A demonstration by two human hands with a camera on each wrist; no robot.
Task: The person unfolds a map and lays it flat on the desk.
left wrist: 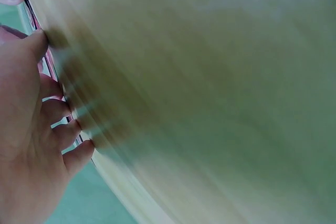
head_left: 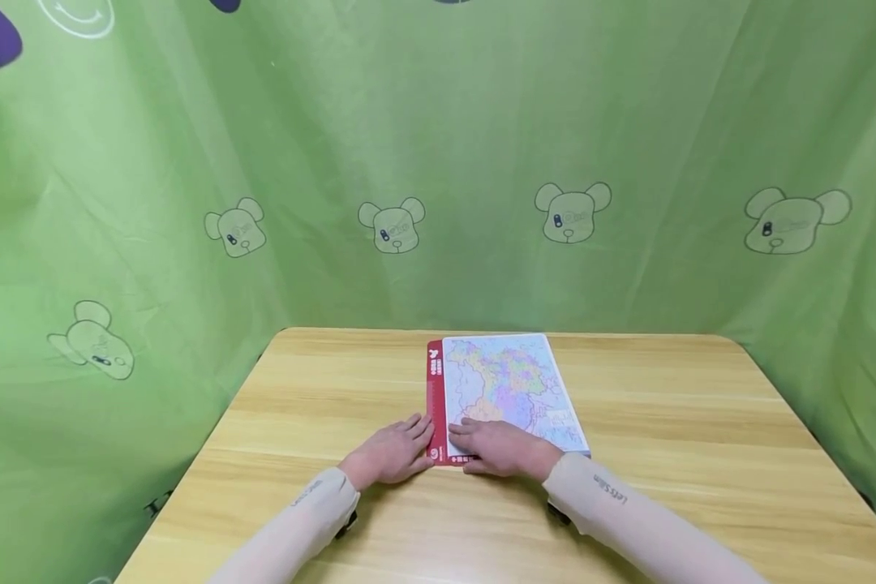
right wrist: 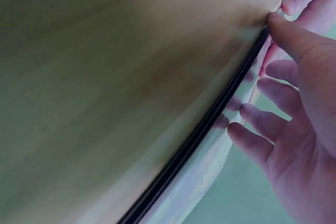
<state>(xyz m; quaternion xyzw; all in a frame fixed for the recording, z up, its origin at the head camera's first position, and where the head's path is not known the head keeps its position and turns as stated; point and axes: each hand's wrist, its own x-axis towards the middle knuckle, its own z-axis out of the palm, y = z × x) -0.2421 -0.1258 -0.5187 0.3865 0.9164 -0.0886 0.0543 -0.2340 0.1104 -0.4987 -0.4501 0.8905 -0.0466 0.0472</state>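
A colourful printed map [head_left: 514,389] with a pale border lies flat at the middle of the wooden table. Along its left side and part of its front edge shows a red border [head_left: 436,405] with white lettering. My left hand [head_left: 394,450] lies palm down with its fingertips at the front left corner of the red border. Across the map's front left part rests my right hand [head_left: 500,446], fingers extended and thumb at the front edge. In the right wrist view a black edge [right wrist: 194,135] runs below the map, beside the right hand [right wrist: 304,124].
The wooden table [head_left: 686,454] extends around the map on all sides, with rounded far corners. A green curtain [head_left: 474,146] printed with bear heads hangs behind it and along both sides. Both forearms wear pale sleeves [head_left: 292,527] reaching the wrists.
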